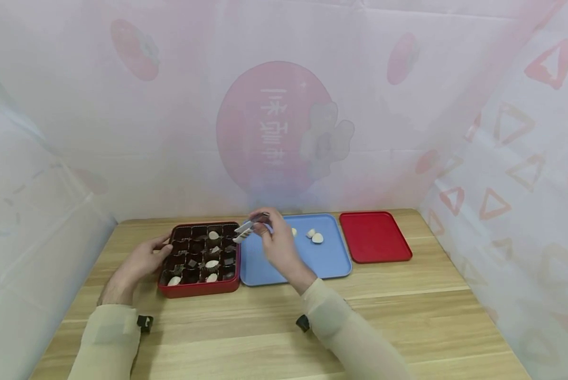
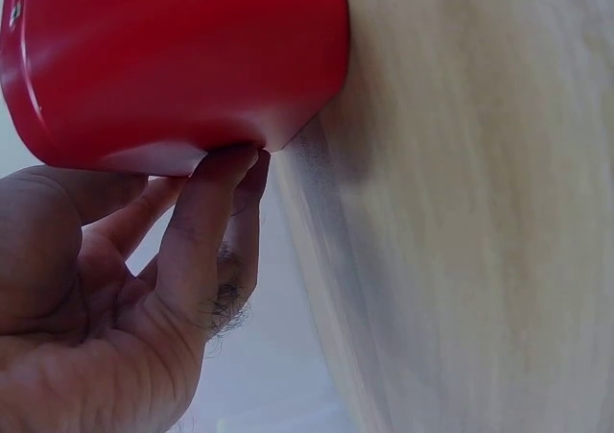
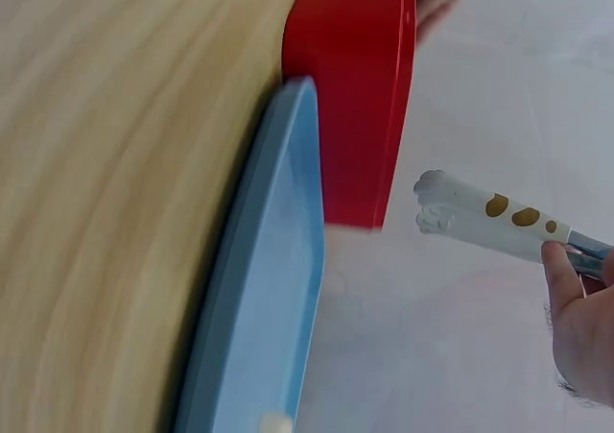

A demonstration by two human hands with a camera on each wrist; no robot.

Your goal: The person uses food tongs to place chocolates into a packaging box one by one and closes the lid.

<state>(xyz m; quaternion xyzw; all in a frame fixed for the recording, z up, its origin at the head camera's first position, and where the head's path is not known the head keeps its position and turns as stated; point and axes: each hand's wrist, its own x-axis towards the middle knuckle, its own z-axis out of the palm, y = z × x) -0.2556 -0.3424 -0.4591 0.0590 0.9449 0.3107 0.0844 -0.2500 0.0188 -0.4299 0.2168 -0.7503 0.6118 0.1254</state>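
Note:
My right hand (image 1: 280, 244) pinches a small pair of tongs (image 3: 494, 224) with white, brown-spotted arms and paw-shaped tips. The tips stand slightly apart over the seam between the box and the blue tray, with nothing showing between them. My left hand (image 1: 143, 258) rests against the left side of a red box (image 1: 198, 288), fingertips touching its wall and thumb at the rim. Inside the box is a dark brown divided insert, where several compartments hold white rounded pieces (image 1: 212, 264) and dark square pieces (image 1: 192, 263). More white pieces (image 1: 317, 238) lie on the blue tray (image 1: 328, 264).
A shallow red tray (image 1: 376, 237) sits to the right of the blue one. All stand on a wood-grain table (image 1: 246, 327), with printed fabric walls (image 1: 179, 116) behind and at both sides. The box and blue tray stand side by side, very close.

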